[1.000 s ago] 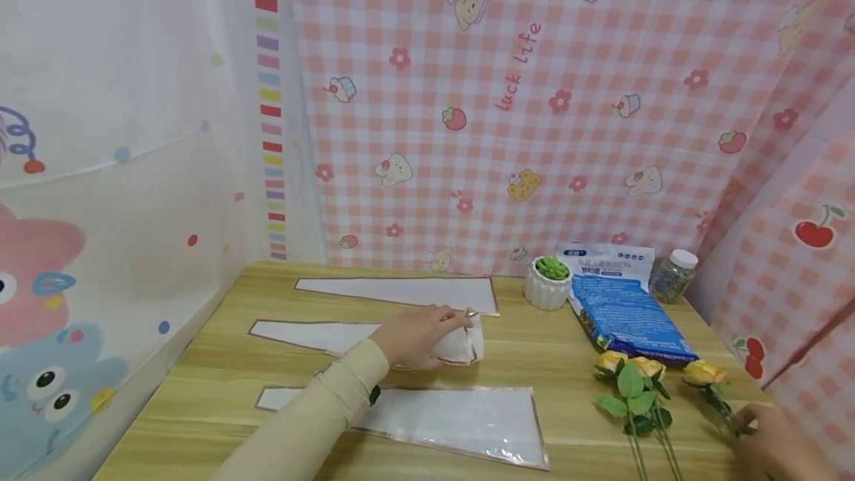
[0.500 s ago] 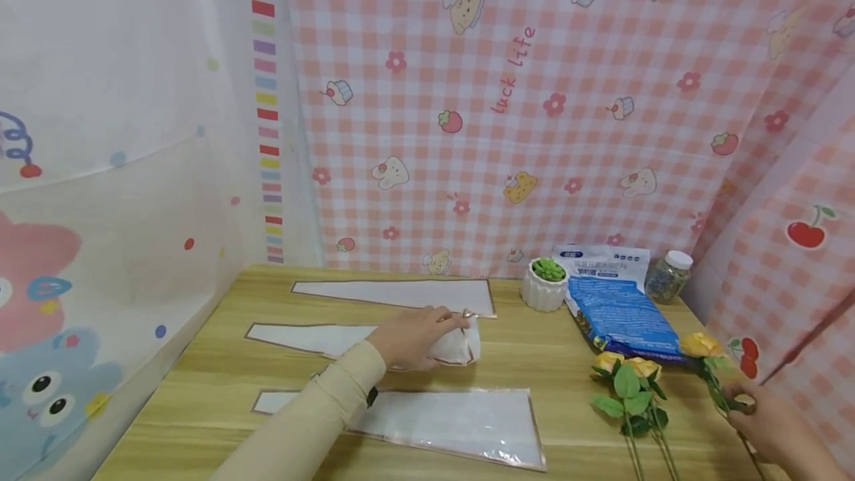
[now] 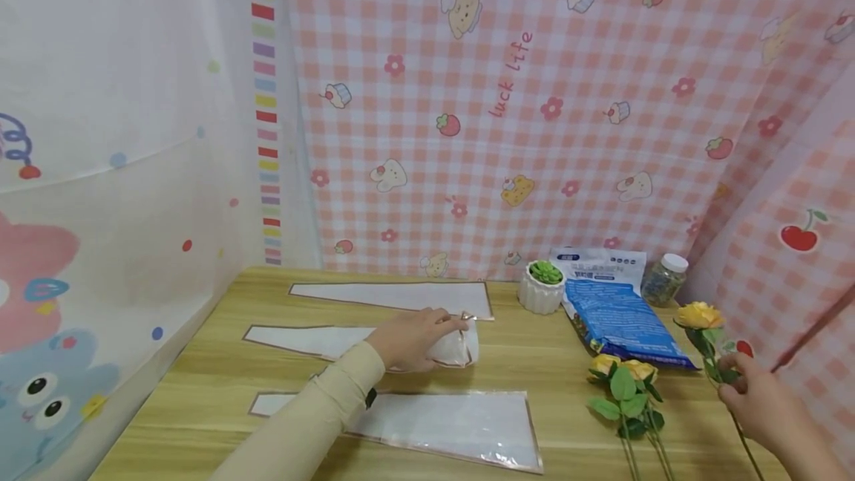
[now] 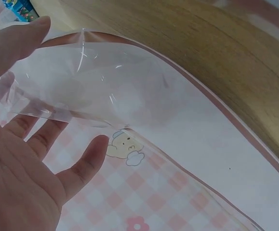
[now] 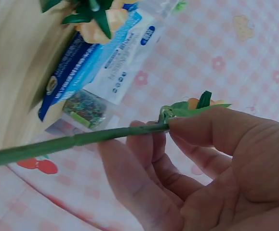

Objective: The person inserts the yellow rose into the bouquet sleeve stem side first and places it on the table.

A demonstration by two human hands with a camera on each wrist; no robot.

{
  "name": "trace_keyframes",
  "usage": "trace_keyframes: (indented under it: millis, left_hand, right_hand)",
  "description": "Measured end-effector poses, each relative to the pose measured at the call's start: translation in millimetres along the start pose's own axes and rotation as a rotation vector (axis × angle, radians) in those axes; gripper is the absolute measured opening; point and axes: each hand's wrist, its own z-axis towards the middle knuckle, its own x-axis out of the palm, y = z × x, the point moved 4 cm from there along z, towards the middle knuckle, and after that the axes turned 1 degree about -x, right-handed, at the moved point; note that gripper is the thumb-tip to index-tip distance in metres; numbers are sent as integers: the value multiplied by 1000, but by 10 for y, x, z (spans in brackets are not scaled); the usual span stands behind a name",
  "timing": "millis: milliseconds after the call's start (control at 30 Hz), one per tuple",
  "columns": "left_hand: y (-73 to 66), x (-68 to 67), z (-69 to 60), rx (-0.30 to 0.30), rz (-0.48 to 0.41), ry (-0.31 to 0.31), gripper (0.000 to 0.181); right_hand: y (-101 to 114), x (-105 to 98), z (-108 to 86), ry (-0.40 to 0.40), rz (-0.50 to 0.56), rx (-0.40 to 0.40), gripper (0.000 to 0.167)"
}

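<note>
In the head view my left hand [image 3: 414, 338] holds the wide end of a clear-and-white flower wrapping sleeve [image 3: 307, 338]. The sleeve's mouth [image 4: 96, 77] bulges apart in the left wrist view, with the thumb and fingers at its edge. My right hand [image 3: 768, 399] pinches the green stem [image 5: 86, 139] of a yellow rose [image 3: 699, 315], raised above the table's right side with its bloom up. Two more yellow roses [image 3: 624, 368] lie nearby on the table.
Two flat sleeves, one behind [image 3: 401, 295] and one in front [image 3: 461, 421], lie on the wooden table [image 3: 200, 384]. At the back right stand a potted succulent [image 3: 543, 292], a blue-and-white bag [image 3: 621, 318] and a lidded jar [image 3: 664, 280]. Patterned cloths [image 3: 401, 117] hang around.
My right hand has lifted the yellow rose off the table, raising its bloom and bringing it slightly left. The left hand stays at the sleeve's mouth.
</note>
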Motion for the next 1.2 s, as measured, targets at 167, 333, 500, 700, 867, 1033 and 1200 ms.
trace_keyframes:
  millis: [167, 333, 500, 700, 867, 1033, 1200]
  left_hand:
    - [-11, -19, 5, -2, -2, 4, 77]
    - [-13, -20, 1, 0, -10, 11, 77]
    - [-9, -14, -3, 2, -14, 8, 77]
    - [-10, -20, 1, 13, -5, -3, 77]
    - [-17, -30, -3, 14, 0, 1, 77]
    - [-24, -39, -13, 10, 3, 5, 77]
    - [-27, -37, -25, 2, 8, 7, 76]
  right_hand:
    - [146, -78, -33, -107, -3, -55, 33]
    - [282, -136, -58, -252, 6, -86, 32]
    - [435, -203, -112, -463, -15, -100, 31]
    - [551, -261, -164, -606, 52, -42, 33]
    - [604, -274, -162, -630, 91, 12, 35]
    - [668, -276, -154, -689, 127, 3, 35]
    - [701, -257, -114, -730, 192, 27, 38]
